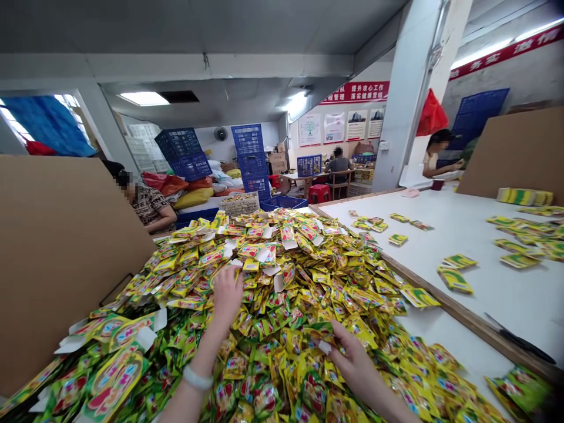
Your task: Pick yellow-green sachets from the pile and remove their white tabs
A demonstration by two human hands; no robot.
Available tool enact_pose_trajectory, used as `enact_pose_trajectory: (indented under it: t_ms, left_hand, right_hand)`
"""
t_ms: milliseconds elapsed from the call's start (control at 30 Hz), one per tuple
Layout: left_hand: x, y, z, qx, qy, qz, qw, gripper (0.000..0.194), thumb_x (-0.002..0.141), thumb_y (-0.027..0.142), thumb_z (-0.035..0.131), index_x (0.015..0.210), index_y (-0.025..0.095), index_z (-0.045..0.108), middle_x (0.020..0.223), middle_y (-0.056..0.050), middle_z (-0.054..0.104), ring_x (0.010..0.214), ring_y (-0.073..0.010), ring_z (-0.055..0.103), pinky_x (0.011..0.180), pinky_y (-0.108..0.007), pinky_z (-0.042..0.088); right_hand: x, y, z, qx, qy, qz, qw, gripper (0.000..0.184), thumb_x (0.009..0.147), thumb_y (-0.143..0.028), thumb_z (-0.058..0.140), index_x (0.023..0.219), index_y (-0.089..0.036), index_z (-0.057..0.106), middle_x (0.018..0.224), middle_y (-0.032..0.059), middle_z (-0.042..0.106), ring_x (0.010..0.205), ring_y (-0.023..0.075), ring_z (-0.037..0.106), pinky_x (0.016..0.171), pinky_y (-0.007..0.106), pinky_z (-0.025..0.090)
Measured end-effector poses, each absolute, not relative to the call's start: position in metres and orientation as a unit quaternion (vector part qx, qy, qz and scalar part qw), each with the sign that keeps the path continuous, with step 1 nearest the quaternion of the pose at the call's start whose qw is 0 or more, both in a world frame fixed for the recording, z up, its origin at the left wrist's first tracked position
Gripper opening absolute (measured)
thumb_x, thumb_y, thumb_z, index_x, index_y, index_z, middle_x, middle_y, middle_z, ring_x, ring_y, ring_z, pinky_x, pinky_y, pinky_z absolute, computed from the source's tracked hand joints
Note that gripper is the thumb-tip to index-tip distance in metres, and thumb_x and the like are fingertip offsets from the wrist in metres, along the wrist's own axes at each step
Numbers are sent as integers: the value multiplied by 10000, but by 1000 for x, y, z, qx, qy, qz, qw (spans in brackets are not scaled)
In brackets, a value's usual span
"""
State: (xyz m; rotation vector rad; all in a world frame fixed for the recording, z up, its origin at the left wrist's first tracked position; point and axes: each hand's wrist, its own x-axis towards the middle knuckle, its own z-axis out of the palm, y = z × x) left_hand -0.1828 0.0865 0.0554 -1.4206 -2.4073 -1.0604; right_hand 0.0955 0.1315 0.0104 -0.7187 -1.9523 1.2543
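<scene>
A large heap of small yellow and green foil packets point(268, 396) and printed cartons point(214, 257) with white open flaps spreads before me. My left hand point(228, 294) reaches into the middle of the heap, its fingers curled at a small carton whose white flap point(236, 264) shows past the fingertips. Most of that carton is hidden by the hand. Nearer to me, my right hand point(350, 354) pinches a yellow-green packet point(315, 331) between thumb and fingers, just over the loose packets. Larger cartons point(117, 376) lie at the lower left.
Cardboard panel point(66, 252) stands on the left, with a person point(152, 205) behind it. A wooden strip point(453, 308) edges the white table point(414, 244), where flat cartons point(456, 279) lie. Scissors point(520, 341) rest across the strip. Blue crates point(250, 158) are stacked behind.
</scene>
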Motion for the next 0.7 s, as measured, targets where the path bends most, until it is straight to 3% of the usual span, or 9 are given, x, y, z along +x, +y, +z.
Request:
enact_pose_trajectory:
  t_ms: [67,167,333,467,567,633,700]
  left_hand:
    - [-229,94,66,-434,-848,-294,71,348,873,360,381,1104,120,483,1131,-119,509,1128,-297,439,955,-540,341]
    - [-267,97,66,-404,-890,-210,42,404,757,396,577,1059,136,514,1076,-110,550,1069,-296,488,903,-544,374]
    - [-274,83,57,-409,-893,-186,20,677,551,592,654,977,85,509,1052,-207,524,1066,-398,466,850,-507,396]
    - [-252,60,62,-423,-868,-259,25,599,640,638,509,961,134,463,998,-181,524,972,-384,515,776,-469,425]
    - [-221,43,64,-438,-830,-344,13,486,713,573,467,1004,187,417,1014,-124,535,963,-317,536,815,-426,423]
    - [-202,35,63,-443,-803,-399,-29,476,741,534,465,1080,214,364,1024,-92,559,951,-274,558,836,-397,426]
    - [-188,31,60,-432,-779,-446,-89,509,762,516,445,1159,227,311,1093,-95,565,1013,-259,551,889,-398,411]
  right_hand:
    - [108,135,4,-305,-774,442,335,263,778,-238,513,1004,-179,635,999,93,654,969,263,566,880,383,427]
    - [118,136,-7,-322,-762,456,327,297,750,-225,530,1028,-178,623,1037,99,658,1012,279,565,915,404,409]
    - [119,137,-16,-336,-674,557,350,295,722,-394,598,910,-168,613,837,69,672,820,250,608,721,350,494]
    - [122,143,-12,-350,-640,588,349,303,639,-433,658,785,-174,597,716,22,614,719,204,583,650,305,483]
    - [125,146,-3,-357,-660,563,346,267,653,-416,655,638,-184,522,557,-45,457,539,127,474,509,240,424]
    - [125,146,7,-351,-668,559,344,269,691,-423,630,655,-190,500,535,-66,388,471,95,390,422,210,366]
    - [123,146,18,-323,-666,577,346,258,723,-431,610,735,-195,507,572,-61,413,463,84,377,382,191,347]
